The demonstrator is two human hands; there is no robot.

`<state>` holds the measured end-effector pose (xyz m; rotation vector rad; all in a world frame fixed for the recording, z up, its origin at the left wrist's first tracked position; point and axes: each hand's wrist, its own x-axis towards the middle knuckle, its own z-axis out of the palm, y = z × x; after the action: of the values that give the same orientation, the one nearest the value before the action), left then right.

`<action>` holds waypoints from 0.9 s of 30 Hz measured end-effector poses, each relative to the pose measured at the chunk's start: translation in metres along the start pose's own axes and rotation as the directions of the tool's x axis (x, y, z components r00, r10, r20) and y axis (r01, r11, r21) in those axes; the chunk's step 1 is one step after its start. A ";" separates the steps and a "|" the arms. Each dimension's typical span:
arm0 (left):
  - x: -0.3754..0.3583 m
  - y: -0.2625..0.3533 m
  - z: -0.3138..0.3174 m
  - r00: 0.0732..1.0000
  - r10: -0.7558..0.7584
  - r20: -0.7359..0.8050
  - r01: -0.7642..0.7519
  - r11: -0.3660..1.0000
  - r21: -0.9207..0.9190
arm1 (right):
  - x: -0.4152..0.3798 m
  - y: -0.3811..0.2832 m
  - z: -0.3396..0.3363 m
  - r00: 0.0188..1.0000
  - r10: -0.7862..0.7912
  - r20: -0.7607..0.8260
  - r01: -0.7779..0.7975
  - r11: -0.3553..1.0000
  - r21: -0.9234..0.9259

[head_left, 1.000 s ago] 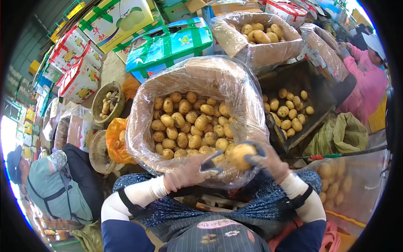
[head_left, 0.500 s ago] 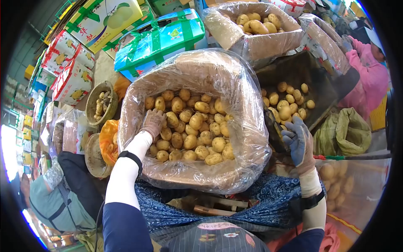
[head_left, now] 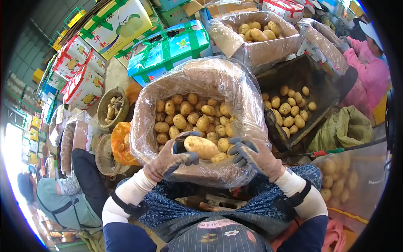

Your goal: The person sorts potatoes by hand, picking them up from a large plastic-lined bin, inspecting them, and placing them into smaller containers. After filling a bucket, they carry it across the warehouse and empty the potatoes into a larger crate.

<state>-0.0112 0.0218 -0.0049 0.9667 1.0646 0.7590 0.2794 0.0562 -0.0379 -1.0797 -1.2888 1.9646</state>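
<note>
My gloved left hand [head_left: 172,158] is closed around one end of a large, long potato [head_left: 201,147], held over the near side of a plastic-lined cardboard box [head_left: 197,69]. Below it, many smaller potatoes [head_left: 179,122] fill the bottom of that box. My gloved right hand [head_left: 258,156] hovers over the box's near right corner, fingers bent but apart, with nothing visible in it. Its fingertips point toward the potato without touching it.
Right of the box, a dark tray [head_left: 308,77] holds loose potatoes, beside a green sack [head_left: 344,130]. Another lined box [head_left: 264,54] of potatoes stands behind. Left are baskets [head_left: 122,113] and an orange bag [head_left: 119,147]. A person in pink [head_left: 367,75] sits right, another person [head_left: 63,201] left.
My left hand has risen from among the potatoes and come nearer, now with the large potato. My right hand has moved left from beside the dark tray to the box.
</note>
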 end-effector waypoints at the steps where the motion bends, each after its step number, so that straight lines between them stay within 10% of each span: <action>1: -0.001 -0.006 0.003 1.000 0.005 0.003 -0.005 1.000 -0.002 | 0.000 0.003 0.004 0.999 0.010 0.044 -0.010 1.000 0.004; 10: -0.046 0.008 -0.003 0.953 0.155 -0.260 -0.152 0.988 0.031 | 0.013 0.003 0.010 0.996 -0.011 0.089 0.016 0.998 -0.054; 14: -0.129 0.018 -0.055 0.638 0.384 -0.668 -0.224 0.922 0.315 | 0.006 -0.014 0.002 0.997 -0.076 0.011 0.076 0.997 -0.030; 16: -0.178 0.006 -0.079 0.453 0.450 -0.770 -0.076 0.880 0.469 | -0.001 -0.024 -0.001 0.993 -0.110 -0.051 0.103 0.986 -0.130; 19: -0.259 -0.072 -0.135 0.377 0.238 -0.895 0.168 0.933 0.319 | -0.007 -0.018 -0.007 0.993 -0.112 -0.047 0.108 0.991 -0.081; 21: -0.303 -0.160 -0.157 0.432 0.417 -0.800 0.361 0.733 0.577 | -0.008 -0.011 -0.016 0.996 -0.079 -0.046 0.071 0.985 -0.156; 23: -0.332 -0.225 -0.167 0.384 0.099 -0.918 0.595 0.734 0.327 | -0.003 0.008 -0.028 0.953 -0.304 0.004 0.259 0.807 -0.530; 25: -0.364 -0.295 -0.210 0.303 0.181 -0.935 0.624 0.704 0.339 | -0.001 0.008 -0.028 0.956 -0.293 -0.006 0.245 0.812 -0.530; 27: -0.325 -0.237 -0.198 0.240 0.296 -0.925 0.421 0.826 0.374 | -0.002 0.009 -0.029 0.968 -0.249 -0.038 0.191 0.825 -0.532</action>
<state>-0.2886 -0.3033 -0.1398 0.8502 2.6269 1.0219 0.3048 0.0648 -0.0516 -1.1936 -1.8615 1.3888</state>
